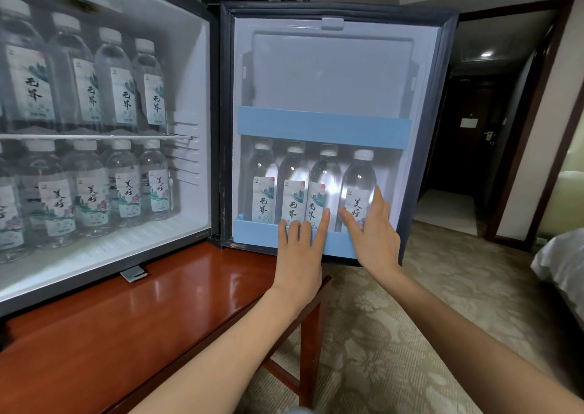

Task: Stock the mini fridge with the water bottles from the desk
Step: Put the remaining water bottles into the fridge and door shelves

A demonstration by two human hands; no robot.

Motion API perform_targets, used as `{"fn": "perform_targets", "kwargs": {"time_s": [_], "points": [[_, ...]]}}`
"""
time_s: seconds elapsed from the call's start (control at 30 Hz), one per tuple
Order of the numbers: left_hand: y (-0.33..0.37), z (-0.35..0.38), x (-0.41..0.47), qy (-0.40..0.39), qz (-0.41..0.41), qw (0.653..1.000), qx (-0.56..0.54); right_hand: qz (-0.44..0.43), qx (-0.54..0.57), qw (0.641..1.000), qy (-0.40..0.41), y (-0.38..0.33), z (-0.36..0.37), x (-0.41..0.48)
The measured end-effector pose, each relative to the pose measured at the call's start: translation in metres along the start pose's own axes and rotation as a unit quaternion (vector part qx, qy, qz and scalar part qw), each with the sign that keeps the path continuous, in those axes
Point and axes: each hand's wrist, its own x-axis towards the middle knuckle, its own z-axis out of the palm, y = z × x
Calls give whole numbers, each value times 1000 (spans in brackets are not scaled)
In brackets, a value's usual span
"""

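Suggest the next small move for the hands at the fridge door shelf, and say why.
Probably let go of the rightmost door bottle and draw both hands back. The door shelf already holds four upright bottles side by side, the right hand only rests open against that last one, the left hand lies on the shelf rail, and no bottles remain on the visible desk.

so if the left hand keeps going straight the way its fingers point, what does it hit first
Probably the third bottle from the left in the door shelf: the left hand rests on the lower blue rail, its index fingertip already at that bottle's label. Contact is unclear.
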Motion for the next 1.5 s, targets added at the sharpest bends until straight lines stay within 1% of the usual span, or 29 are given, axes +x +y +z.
{"fn": "perform_targets", "kwargs": {"time_s": [0.2, 0.27, 0.37, 0.53, 0.63, 0.7, 0.8, 0.87, 0.93, 1.07, 1.13, 1.23, 1.4, 1.5], "points": [[9, -10, 10, -93, -17, 995, 15, -9, 18, 1000, 20, 11, 5, -2], [12, -12, 13, -105, -25, 994, 13, -16, 14, 1000, 18, 16, 8, -3], [13, -7, 13, -83, -32, 996, 4, -31, 0, 999, 18, 25, 9, -11], [11, 3, 5, -45, -13, 999, -3, -51, -7, 998, 31, 36, 15, -34], [5, 9, 0, -16, 6, 1000, -18, -68, -48, 994, 75, 35, 22, -50], [-1, 13, -3, 5, 22, 998, -52, -97, -62, 989, 88, 27, 27, -58], [-8, 14, -8, 21, 45, 989, -136, -140, -32, 988, 57, 7, 36, -61], [-15, 11, -15, 16, 54, 980, -191, -152, 1, 988, 35, -8, 41, -60], [-26, 8, -24, 8, 58, 975, -216, -151, 37, 988, 1, -19, 45, -61], [-61, -2, -50, 3, 44, 975, -218, -147, 109, 981, -70, -38, 57, -67], [-79, -8, -64, -2, 38, 973, -229, -138, 123, 978, -92, -43, 66, -70], [-115, -22, -91, -22, 14, 974, -225, -147, 158, 968, -130, -70, 87, -79], [-175, -59, -135, -72, -60, 980, -175, -162, 258, 935, -183, -140, 133, -110], [-208, -85, -166, -97, -124, 972, -173, -185, 293, 913, -217, -183, 160, -133]]}}
